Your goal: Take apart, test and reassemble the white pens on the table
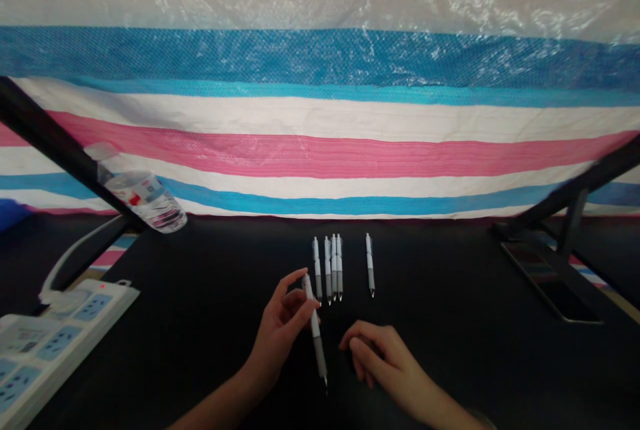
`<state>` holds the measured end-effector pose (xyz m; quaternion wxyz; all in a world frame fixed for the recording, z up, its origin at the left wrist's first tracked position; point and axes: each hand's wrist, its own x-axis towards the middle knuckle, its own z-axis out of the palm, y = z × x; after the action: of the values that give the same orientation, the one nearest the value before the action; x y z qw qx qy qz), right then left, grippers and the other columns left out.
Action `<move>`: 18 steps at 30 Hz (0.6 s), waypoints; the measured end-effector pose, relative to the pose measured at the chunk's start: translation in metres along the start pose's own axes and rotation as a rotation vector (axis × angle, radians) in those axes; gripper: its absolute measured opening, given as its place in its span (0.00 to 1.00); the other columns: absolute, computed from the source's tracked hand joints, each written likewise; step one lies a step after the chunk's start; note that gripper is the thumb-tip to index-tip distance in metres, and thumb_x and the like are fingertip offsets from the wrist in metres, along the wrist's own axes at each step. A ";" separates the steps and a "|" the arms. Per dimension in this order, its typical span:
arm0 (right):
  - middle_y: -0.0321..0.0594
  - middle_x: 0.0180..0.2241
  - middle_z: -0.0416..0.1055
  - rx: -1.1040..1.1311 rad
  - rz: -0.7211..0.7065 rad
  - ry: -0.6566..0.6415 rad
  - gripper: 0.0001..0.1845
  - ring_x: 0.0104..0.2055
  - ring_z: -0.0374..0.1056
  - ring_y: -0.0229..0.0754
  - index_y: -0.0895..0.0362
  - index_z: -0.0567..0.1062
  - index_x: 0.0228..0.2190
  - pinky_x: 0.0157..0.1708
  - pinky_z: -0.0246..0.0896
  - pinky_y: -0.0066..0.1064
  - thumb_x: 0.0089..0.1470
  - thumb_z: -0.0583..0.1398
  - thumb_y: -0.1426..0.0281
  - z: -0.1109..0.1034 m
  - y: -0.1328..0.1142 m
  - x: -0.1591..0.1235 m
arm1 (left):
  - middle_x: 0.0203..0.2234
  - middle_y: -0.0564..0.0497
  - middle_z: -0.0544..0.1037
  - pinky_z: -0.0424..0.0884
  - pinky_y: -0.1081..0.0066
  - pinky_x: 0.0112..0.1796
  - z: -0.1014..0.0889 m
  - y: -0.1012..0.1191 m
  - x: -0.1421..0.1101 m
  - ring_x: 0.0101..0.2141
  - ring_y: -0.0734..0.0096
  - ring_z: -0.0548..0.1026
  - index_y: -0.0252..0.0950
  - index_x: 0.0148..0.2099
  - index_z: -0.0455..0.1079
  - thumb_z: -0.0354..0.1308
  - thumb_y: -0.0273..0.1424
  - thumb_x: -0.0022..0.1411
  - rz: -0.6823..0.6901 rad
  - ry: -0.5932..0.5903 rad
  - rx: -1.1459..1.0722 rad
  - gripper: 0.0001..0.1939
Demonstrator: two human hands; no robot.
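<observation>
the left hand [283, 323] grips a white-and-grey pen [315, 333], nearer the wearer than the row of pens [334, 269]; the right hand [383, 360], beside that pen, is loosely curled, seemingly holding nothing.

Held in the left hand [280, 323], white pen [315, 327] with gray grip, slanted, tip at the near end. Beyond, lengthwise on the black surface [200, 310], five matching pens [328, 270], four grouped, one apart at right

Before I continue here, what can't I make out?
- Head view, power strip: near end cut off by left edge.
- Head view, plastic bottle: partly behind black bar; label print too small.
- Head view, right hand: palm hidden by its back.
- Head view, pen in left hand: tip blurred.
</observation>
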<state>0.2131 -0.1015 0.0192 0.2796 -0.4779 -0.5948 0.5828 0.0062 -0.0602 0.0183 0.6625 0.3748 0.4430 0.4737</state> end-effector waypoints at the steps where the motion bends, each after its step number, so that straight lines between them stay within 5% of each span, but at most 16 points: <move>1: 0.32 0.20 0.65 0.000 0.000 -0.003 0.29 0.19 0.60 0.33 0.59 0.76 0.35 0.20 0.54 0.23 0.64 0.52 0.46 0.000 0.000 0.000 | 0.30 0.53 0.79 0.74 0.68 0.31 0.000 0.000 0.000 0.28 0.67 0.77 0.41 0.58 0.64 0.69 0.37 0.57 -0.001 0.001 -0.001 0.29; 6: 0.32 0.20 0.65 -0.010 0.004 -0.004 0.29 0.19 0.60 0.33 0.59 0.76 0.36 0.20 0.55 0.23 0.64 0.52 0.47 0.000 0.000 0.000 | 0.29 0.53 0.79 0.74 0.67 0.31 0.001 0.001 -0.001 0.29 0.66 0.77 0.41 0.55 0.67 0.70 0.37 0.55 -0.009 -0.003 0.001 0.27; 12: 0.32 0.20 0.66 -0.011 -0.004 0.003 0.28 0.20 0.61 0.33 0.60 0.76 0.36 0.20 0.54 0.23 0.64 0.53 0.47 0.000 0.000 0.000 | 0.30 0.54 0.79 0.73 0.69 0.32 0.001 -0.001 -0.002 0.28 0.68 0.76 0.42 0.61 0.63 0.69 0.36 0.56 -0.011 0.018 -0.028 0.33; 18: 0.32 0.20 0.66 0.001 0.003 -0.011 0.28 0.20 0.61 0.33 0.60 0.76 0.36 0.21 0.55 0.23 0.64 0.53 0.47 0.000 0.002 0.001 | 0.30 0.53 0.79 0.74 0.67 0.32 -0.001 -0.002 -0.001 0.29 0.67 0.77 0.41 0.55 0.67 0.69 0.37 0.57 -0.011 -0.021 0.005 0.26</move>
<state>0.2133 -0.1013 0.0170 0.2756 -0.4755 -0.5953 0.5861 0.0058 -0.0618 0.0162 0.6688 0.3789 0.4391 0.4651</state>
